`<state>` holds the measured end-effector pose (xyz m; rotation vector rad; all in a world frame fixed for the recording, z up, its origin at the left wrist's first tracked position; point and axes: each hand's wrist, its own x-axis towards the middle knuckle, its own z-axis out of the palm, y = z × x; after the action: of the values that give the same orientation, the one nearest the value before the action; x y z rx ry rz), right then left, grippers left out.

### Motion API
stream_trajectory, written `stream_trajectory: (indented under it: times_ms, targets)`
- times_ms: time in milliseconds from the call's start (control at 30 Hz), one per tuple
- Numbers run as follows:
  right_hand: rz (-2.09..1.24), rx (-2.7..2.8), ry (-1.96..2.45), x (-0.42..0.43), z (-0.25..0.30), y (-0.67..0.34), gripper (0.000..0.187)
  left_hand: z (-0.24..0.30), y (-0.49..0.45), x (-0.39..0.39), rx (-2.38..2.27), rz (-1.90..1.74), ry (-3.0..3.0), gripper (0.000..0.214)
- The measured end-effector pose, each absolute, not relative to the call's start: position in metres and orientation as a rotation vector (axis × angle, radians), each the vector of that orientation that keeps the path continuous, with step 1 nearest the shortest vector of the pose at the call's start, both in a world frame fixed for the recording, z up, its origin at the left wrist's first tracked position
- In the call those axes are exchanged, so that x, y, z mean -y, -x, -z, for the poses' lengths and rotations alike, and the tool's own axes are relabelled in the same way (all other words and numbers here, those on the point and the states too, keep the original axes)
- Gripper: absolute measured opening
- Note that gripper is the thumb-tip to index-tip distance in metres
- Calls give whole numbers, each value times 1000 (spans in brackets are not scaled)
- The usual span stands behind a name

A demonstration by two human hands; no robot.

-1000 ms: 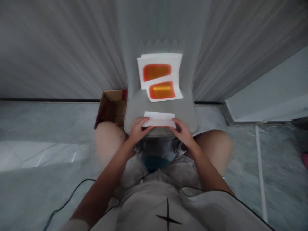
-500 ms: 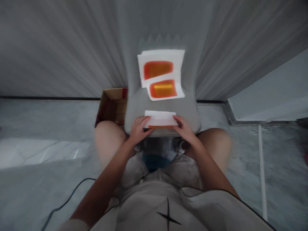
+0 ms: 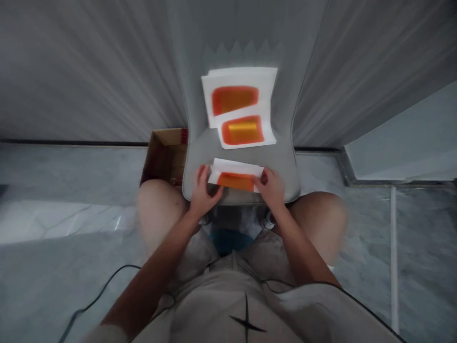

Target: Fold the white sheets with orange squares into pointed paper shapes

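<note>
A folded white paper (image 3: 237,166) with an orange printed panel lies over the front part of a grey chair seat (image 3: 203,147). My right hand (image 3: 272,189) pinches its right end between thumb and fingers. At the left end, my left hand (image 3: 204,194) has its thumb and fingers spread apart, close beside the paper's edge; whether the thumb touches it is unclear. Farther back on the chair rest white sheets (image 3: 243,75) with an orange rounded print. Overlapping them in front is another sheet (image 3: 267,138), printed orange with a yellow bar.
An open cardboard box (image 3: 166,159) stands on the floor left of the chair. Below the seat, between my legs, is a teal object (image 3: 228,241). A dark cable (image 3: 103,286) runs over the floor at lower left. A grey pleated surface (image 3: 89,71) rises behind the chair.
The folded paper has tilted, its right end now lower, and more of its orange panel shows. My left hand has come off the paper's left end and opened; my right hand keeps hold.
</note>
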<state>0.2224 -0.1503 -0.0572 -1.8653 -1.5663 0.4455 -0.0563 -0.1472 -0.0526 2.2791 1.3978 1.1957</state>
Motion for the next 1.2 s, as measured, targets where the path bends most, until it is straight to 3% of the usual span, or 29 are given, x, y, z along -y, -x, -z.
stream_trajectory:
  times_ms: [133, 333, 500, 567, 700, 833, 1200]
  targets:
    - [-477, 1540, 1921, 148, 56, -221, 46, 36, 62, 158, -1286, -1172, -2560, 59]
    - [-367, 1471, 1987, 149, 58, -214, 61, 33, 70, 145, -1050, -805, -2731, 49]
    - [-261, 1600, 1832, 153, 67, -214, 31, 48, 68, 131, -1093, -720, -2672, 41]
    - [-196, 1741, 1702, 157, 70, -217, 27, 51, 67, 130, -1109, -741, -2641, 41]
    - [-123, 2012, 1475, 171, 72, -222, 33, 51, 67, 128, -1127, -717, -2618, 50]
    - [-135, 2142, 1347, 181, 72, -225, 67, 50, 66, 124, -1172, -659, -2621, 60]
    - [-223, 2055, 1329, 189, 80, -231, 56, 67, 62, 116, -1164, -827, -2637, 30]
